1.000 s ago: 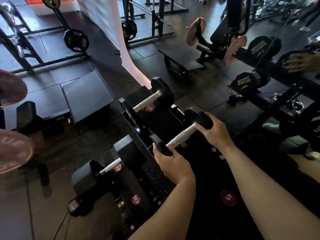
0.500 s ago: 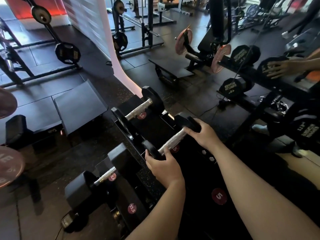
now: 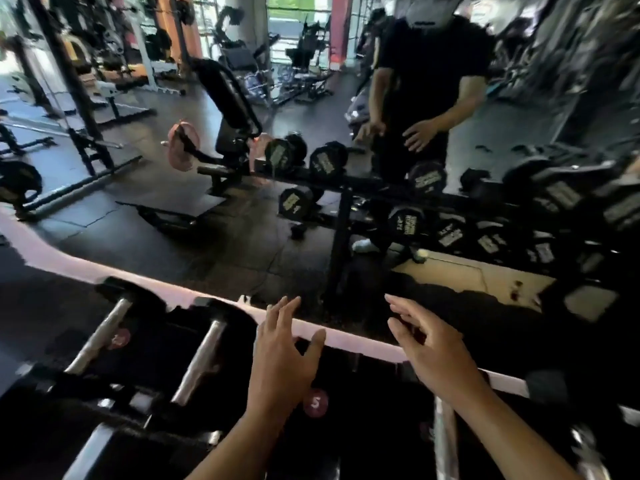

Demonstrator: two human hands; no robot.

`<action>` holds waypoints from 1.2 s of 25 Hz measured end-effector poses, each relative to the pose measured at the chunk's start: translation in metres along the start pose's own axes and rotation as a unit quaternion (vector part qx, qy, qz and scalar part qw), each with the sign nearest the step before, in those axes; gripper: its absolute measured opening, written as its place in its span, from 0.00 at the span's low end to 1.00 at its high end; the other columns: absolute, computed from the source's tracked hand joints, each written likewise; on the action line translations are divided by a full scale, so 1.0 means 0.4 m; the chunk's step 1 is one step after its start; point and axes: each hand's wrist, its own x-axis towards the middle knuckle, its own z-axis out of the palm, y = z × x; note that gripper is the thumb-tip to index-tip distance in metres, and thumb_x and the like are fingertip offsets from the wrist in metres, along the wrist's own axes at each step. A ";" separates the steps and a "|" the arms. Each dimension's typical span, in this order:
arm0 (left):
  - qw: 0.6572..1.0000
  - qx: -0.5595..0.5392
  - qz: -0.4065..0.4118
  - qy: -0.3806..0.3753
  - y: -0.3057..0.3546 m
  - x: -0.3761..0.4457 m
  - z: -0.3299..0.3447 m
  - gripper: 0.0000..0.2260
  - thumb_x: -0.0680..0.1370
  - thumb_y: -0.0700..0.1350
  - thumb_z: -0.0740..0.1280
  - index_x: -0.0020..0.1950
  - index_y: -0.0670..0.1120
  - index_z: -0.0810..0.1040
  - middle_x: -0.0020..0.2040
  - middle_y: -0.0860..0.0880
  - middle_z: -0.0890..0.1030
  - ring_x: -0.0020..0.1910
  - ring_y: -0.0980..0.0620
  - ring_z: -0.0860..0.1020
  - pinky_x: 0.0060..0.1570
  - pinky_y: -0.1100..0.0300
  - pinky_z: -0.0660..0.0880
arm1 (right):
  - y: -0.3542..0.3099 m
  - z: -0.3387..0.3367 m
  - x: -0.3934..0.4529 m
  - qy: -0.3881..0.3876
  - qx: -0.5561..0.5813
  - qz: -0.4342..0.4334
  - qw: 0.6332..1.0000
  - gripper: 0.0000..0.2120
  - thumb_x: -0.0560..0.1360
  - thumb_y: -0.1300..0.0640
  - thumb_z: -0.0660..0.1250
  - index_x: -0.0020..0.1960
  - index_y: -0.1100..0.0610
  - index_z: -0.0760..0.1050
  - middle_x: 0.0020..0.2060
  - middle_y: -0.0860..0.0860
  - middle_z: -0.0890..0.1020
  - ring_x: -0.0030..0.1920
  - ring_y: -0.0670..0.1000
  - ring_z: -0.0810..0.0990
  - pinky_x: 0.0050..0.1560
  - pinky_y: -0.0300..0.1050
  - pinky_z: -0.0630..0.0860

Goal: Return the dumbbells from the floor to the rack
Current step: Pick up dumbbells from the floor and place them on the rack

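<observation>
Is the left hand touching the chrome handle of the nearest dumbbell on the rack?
Apart. In the head view the left hand hovers open, fingers spread, to the right of the dumbbell handle, with dark rack surface visible between them.

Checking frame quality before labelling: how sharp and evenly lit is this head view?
Head view: motion-smeared throughout, worst at the right-edge dumbbells; wide-angle bending curves the rack; bright windows behind, dark foreground; both open hands, left hand and right hand, stay readable.
</observation>
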 end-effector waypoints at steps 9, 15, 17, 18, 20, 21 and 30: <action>0.897 -0.022 0.278 -0.344 0.565 -0.375 0.407 0.28 0.78 0.62 0.64 0.77 0.58 0.64 0.77 0.59 0.64 0.75 0.55 0.66 0.72 0.51 0.68 | 0.240 -0.560 -0.648 0.131 -0.231 0.179 0.947 0.25 0.81 0.39 0.55 0.77 0.37 0.57 0.73 0.34 0.64 0.76 0.39 0.57 0.74 0.40 0.55; 0.784 -0.024 0.407 -0.468 0.892 -0.926 0.585 0.28 0.79 0.61 0.65 0.77 0.55 0.65 0.75 0.57 0.66 0.73 0.55 0.67 0.71 0.58 0.65 | 0.338 -0.808 -1.292 0.225 -0.281 0.322 0.876 0.28 0.81 0.39 0.52 0.80 0.43 0.54 0.77 0.44 0.64 0.78 0.47 0.57 0.77 0.48 0.54; 0.738 -0.017 0.448 -0.504 0.983 -1.144 0.634 0.27 0.79 0.60 0.66 0.77 0.55 0.66 0.74 0.56 0.67 0.73 0.54 0.67 0.70 0.57 0.66 | 0.363 -0.867 -1.534 0.274 -0.290 0.365 0.841 0.29 0.81 0.38 0.52 0.79 0.45 0.57 0.76 0.47 0.67 0.75 0.50 0.64 0.75 0.52 0.60; 0.720 -0.020 0.464 -0.516 1.014 -1.231 0.656 0.27 0.79 0.60 0.66 0.76 0.55 0.67 0.74 0.56 0.67 0.73 0.53 0.68 0.70 0.56 0.66 | 0.370 -0.889 -1.632 0.284 -0.298 0.386 0.825 0.29 0.80 0.37 0.52 0.79 0.46 0.58 0.75 0.48 0.68 0.74 0.51 0.66 0.74 0.53 0.61; 0.671 -0.030 0.500 -0.547 1.081 -1.451 0.697 0.27 0.78 0.59 0.67 0.75 0.54 0.68 0.73 0.54 0.69 0.73 0.51 0.69 0.70 0.55 0.67 | 0.373 -0.924 -1.867 0.314 -0.298 0.450 0.781 0.31 0.80 0.36 0.50 0.79 0.47 0.57 0.76 0.51 0.67 0.74 0.54 0.65 0.73 0.55 0.63; 0.647 -0.029 0.513 -0.563 1.108 -1.556 0.709 0.27 0.78 0.59 0.67 0.75 0.54 0.68 0.73 0.54 0.69 0.72 0.51 0.69 0.70 0.54 0.67 | 0.372 -0.935 -1.976 0.333 -0.290 0.479 0.759 0.31 0.80 0.35 0.49 0.79 0.46 0.56 0.76 0.52 0.66 0.75 0.55 0.64 0.73 0.56 0.62; 0.400 -0.005 0.661 -0.634 1.224 -2.253 0.800 0.33 0.77 0.68 0.61 0.81 0.64 0.55 0.82 0.53 0.56 0.82 0.49 0.51 0.78 0.43 0.52 | 0.350 -0.896 -2.625 0.433 -0.249 0.657 0.564 0.39 0.74 0.29 0.38 0.80 0.45 0.53 0.78 0.53 0.62 0.78 0.54 0.57 0.75 0.59 0.58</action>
